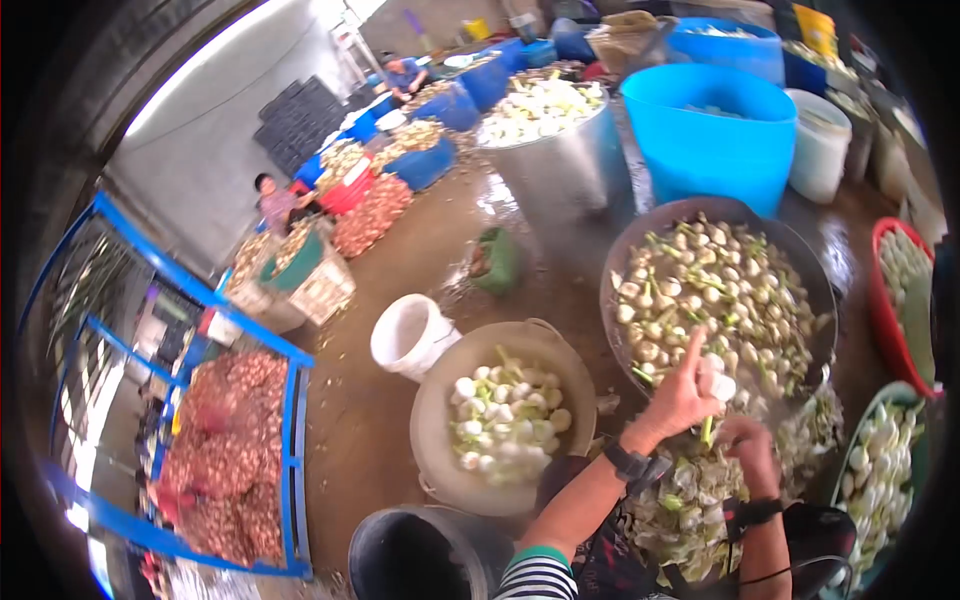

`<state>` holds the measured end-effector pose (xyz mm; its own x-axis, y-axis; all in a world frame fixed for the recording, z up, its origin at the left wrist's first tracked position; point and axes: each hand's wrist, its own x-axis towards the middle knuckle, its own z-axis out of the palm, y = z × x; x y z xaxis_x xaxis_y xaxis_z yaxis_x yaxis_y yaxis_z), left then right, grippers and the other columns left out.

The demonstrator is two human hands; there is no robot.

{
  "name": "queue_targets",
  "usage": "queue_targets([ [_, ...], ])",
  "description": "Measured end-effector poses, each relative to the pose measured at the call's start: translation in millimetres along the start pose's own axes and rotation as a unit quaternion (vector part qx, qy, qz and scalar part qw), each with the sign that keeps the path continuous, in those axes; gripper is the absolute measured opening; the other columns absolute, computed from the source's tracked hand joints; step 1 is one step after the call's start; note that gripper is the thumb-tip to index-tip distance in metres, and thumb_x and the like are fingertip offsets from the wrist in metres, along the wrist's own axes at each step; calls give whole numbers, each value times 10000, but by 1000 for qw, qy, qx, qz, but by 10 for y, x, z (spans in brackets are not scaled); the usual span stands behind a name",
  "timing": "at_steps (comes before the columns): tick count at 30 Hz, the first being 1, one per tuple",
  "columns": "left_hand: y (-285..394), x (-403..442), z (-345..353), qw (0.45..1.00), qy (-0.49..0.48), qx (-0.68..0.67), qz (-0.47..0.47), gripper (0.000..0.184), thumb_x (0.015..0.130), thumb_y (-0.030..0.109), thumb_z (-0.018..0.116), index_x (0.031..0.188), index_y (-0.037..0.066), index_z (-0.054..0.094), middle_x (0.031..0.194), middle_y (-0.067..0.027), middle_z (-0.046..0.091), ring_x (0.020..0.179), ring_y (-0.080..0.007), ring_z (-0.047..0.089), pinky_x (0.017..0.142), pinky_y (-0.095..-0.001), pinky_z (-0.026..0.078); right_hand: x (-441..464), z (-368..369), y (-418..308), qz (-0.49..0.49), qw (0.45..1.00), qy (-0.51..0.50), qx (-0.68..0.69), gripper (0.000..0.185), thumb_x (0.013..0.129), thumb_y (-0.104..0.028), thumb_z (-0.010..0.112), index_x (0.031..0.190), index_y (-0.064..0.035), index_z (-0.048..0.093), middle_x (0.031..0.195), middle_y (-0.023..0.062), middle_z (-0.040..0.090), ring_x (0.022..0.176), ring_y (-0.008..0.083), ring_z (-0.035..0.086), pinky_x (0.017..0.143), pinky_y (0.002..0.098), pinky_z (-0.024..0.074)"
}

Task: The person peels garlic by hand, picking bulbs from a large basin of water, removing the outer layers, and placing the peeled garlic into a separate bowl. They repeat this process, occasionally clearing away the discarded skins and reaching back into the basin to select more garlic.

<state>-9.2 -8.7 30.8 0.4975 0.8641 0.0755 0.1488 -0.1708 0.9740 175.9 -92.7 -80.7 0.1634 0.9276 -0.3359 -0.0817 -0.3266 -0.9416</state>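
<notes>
My left hand (685, 392) has its index finger stretched out and its other fingers wrapped round a white bulb (722, 388) with a green stem. It is over the near edge of a dark round basin (622, 345) full of unpeeled bulbs. Close to the stem, a little lower right, my right hand (748, 440) has curled fingers; what it holds, if anything, cannot be made out. Loose peelings (680, 510) lie heaped beneath both hands. Left of them, a beige tub (440, 400) holds peeled white bulbs (505, 410).
A white bucket (410, 338) and a dark bucket (420, 560) flank the beige tub. Farther off are a metal drum (560, 170), a large blue tub (710, 140) and a green container (495, 262). Blue railing (295, 450) runs along the left. Two people sit in the background.
</notes>
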Motion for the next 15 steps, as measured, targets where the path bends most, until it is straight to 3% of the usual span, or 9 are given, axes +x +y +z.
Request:
queue_targets([
  [2, -56, -46, 113, 976, 0, 202, 75, 1034, 611, -4, 655, 1447, 77, 52, 848, -128, 547, 807, -286, 569, 747, -376, 484, -158, 63, -703, -91, 994, 30, 43, 422, 815, -48, 503, 1232, 18, 490, 1051, 68, 600, 841, 128, 577, 639, 229, 446],
  [4, -212, -68, 231, 929, -55, 345, 122, 1032, 619, -30, 630, 1450, 102, 32, 943, -176, 551, 857, -348, 562, 745, -414, 484, -192, 35, -963, -121, 991, -59, -1, 453, 795, -39, 520, 1242, 19, 477, 1128, 79, 572, 917, 139, 566, 681, 248, 463],
  [6, -290, -90, 370, 906, -77, 375, 183, 974, 652, -72, 575, 1448, 89, 38, 1039, -185, 547, 935, -342, 549, 808, -414, 472, -110, 143, -894, -169, 974, -140, 56, 436, 761, 25, 503, 1197, 12, 523, 1081, 68, 594, 898, 136, 564, 703, 253, 461],
  [7, -341, -100, 421, 896, -68, 374, 230, 954, 657, -75, 569, 1446, 80, 55, 1037, -186, 549, 942, -343, 548, 828, -416, 461, -98, 116, -938, -109, 988, -106, -21, 355, 748, 77, 494, 1083, 18, 599, 954, 56, 634, 846, 118, 569, 710, 256, 462],
  [8, -330, -77, 439, 886, -60, 367, 277, 935, 663, -78, 563, 1444, 71, 73, 1036, -187, 552, 949, -345, 547, 849, -419, 449, -128, 146, -993, -157, 979, -34, -122, 249, 772, 88, 486, 952, 28, 648, 823, 35, 647, 775, 101, 567, 693, 250, 462],
  [9, -298, -89, 435, 891, -71, 347, 282, 944, 616, -89, 581, 1430, 30, 120, 990, -189, 550, 893, -361, 550, 790, -426, 462, -2, 74, -812, -114, 986, -9, -124, 193, 768, 67, 521, 902, 29, 654, 795, 32, 654, 743, 92, 561, 675, 256, 465],
  [11, -165, -73, 430, 892, -79, 347, 279, 811, 667, -88, 535, 1404, 28, 218, 961, -185, 552, 889, -359, 540, 806, -425, 443, 30, 55, -774, -194, 972, 29, -127, 99, 783, -7, 556, 815, -7, 650, 722, 6, 613, 675, 69, 520, 568, 252, 426],
  [12, -170, -39, 434, 892, -31, 311, 328, 743, 663, -91, 526, 1368, 12, 313, 927, -177, 569, 854, -363, 556, 756, -423, 458, -96, 65, -993, -142, 989, -5, -49, 132, 832, -74, 518, 826, -21, 638, 698, -6, 588, 632, 70, 497, 525, 241, 386],
  [15, 337, -118, 123, 942, 33, 283, 178, 618, 712, 66, 684, 1280, 27, 443, 1037, -135, 607, 819, -237, 627, 639, -347, 520, 253, -224, -640, -170, 942, 7, 291, 205, 867, -143, 449, 895, -33, 619, 709, -1, 570, 608, 111, 503, 541, 253, 402],
])
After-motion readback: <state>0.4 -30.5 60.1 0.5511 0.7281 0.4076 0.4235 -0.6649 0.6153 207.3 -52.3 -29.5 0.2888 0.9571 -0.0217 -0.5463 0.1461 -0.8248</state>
